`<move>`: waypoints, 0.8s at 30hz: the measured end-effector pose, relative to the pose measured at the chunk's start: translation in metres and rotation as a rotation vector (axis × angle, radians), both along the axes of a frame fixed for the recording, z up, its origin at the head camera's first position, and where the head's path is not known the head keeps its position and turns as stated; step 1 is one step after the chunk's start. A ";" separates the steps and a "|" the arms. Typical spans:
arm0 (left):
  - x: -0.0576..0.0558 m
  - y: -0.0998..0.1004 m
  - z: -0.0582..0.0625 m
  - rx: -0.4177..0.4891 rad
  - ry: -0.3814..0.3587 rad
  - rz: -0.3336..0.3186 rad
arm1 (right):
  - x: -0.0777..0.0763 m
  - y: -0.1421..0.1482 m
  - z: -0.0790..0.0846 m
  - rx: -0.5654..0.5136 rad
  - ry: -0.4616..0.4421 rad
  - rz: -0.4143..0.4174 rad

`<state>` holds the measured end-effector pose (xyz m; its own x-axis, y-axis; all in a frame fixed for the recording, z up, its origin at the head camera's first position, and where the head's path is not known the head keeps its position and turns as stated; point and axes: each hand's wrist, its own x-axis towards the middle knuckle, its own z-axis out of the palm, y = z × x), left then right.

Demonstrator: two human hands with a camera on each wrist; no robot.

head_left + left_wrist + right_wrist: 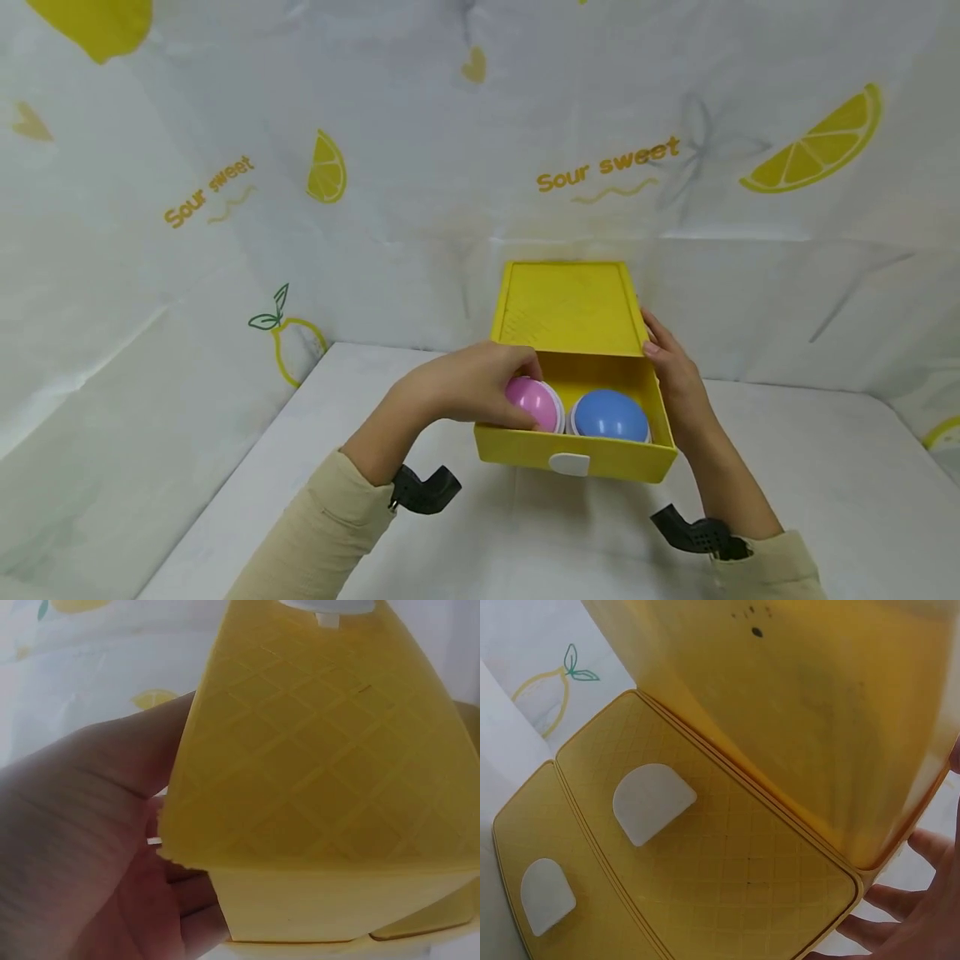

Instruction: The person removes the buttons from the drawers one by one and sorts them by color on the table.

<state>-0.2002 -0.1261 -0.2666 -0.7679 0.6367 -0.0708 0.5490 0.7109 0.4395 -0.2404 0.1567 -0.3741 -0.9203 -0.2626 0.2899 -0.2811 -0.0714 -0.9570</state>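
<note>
A small yellow chest of drawers (566, 308) has its top drawer (660, 421) pulled out toward me. Inside that drawer, a pink ball (534, 403) with a white rim lies at the left and a blue ball (611, 414) at the right. My left hand (472, 385) reaches over the drawer's left wall and grips the pink ball between thumb and fingers. In the left wrist view the waffle-patterned drawer front (315, 765) hides most of that ball. My right hand (677, 390) rests along the chest's right side, fingers fairly straight, thumb at the front corner.
Below the pulled-out drawer, two drawer fronts with white handles (654, 804) sit closed in the right wrist view. The chest stands on a white-covered table (420, 533), close to a lemon-printed sheet (420, 183) hanging behind it.
</note>
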 end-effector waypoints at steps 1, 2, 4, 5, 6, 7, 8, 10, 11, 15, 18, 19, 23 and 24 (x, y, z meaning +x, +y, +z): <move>0.000 -0.002 -0.001 0.012 0.009 -0.010 | 0.000 -0.001 -0.001 0.003 0.001 -0.003; 0.000 -0.003 -0.001 0.024 0.019 -0.021 | 0.000 -0.002 -0.002 0.010 0.004 -0.008; 0.000 -0.006 -0.002 0.038 0.049 -0.044 | 0.000 -0.003 -0.002 0.018 0.008 -0.014; 0.000 -0.007 -0.002 0.040 0.068 -0.055 | -0.001 -0.003 -0.002 0.020 0.013 -0.016; 0.000 -0.008 -0.003 0.037 0.087 -0.060 | -0.001 -0.003 -0.002 0.016 0.019 -0.014; 0.000 -0.008 -0.003 0.037 0.102 -0.061 | -0.001 -0.003 -0.001 0.017 0.019 -0.015; 0.000 -0.008 -0.003 0.044 0.109 -0.058 | -0.001 -0.003 -0.001 0.014 0.020 -0.013; 0.000 -0.008 -0.005 0.066 0.122 -0.050 | -0.001 -0.003 0.000 -0.003 0.016 -0.002; 0.001 -0.008 -0.006 0.082 0.128 -0.048 | -0.001 -0.003 0.000 -0.008 0.017 0.002; 0.002 -0.006 -0.010 0.170 0.125 -0.026 | 0.000 -0.002 0.001 -0.017 0.006 0.001; 0.004 -0.007 -0.011 0.231 0.094 0.020 | 0.001 -0.002 0.000 0.005 -0.002 -0.022; 0.004 -0.008 -0.011 0.249 0.091 0.035 | 0.001 -0.002 0.000 0.014 -0.003 -0.033; 0.005 -0.012 -0.013 0.310 0.142 0.052 | 0.001 -0.001 0.000 0.035 -0.001 -0.049; 0.005 -0.014 -0.013 0.327 0.165 0.051 | 0.001 -0.002 0.000 0.030 0.000 -0.042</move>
